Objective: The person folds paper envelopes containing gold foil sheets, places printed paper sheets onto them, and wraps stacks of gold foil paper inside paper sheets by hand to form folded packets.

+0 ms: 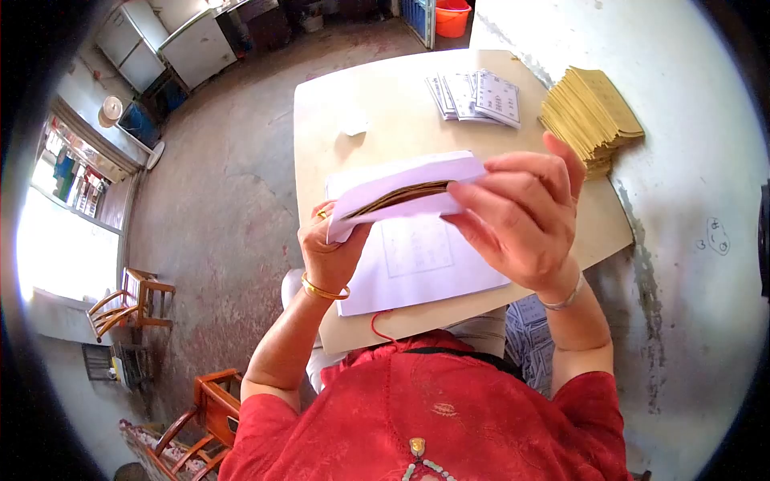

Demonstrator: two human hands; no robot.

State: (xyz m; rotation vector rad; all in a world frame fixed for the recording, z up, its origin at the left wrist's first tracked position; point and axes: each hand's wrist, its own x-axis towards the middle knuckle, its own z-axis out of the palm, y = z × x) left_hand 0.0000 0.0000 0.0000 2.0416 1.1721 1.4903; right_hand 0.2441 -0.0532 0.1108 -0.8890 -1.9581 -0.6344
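Observation:
My left hand (333,250) grips the left end of a folded white paper packet (409,172), its fingers closed round it. Brown sheets (401,195) show inside the packet's open side. At the packet's right end, my right hand (525,212) has its thumb and fingers spread about the edge, the fingertips touching paper. Beneath both hands a printed white sheet (421,264) lies on the table (337,100). Small printed packets (481,98) are piled at the table's far side. A tall stack of yellow-brown paper (593,116) stands to their right, against the wall.
A small white scrap (354,127) lies on the table at the far left. Many printed packets (529,341) fill a space below the table's near right edge. Wooden chairs (216,413) stand at the left, and a red bucket (452,18) is at the back.

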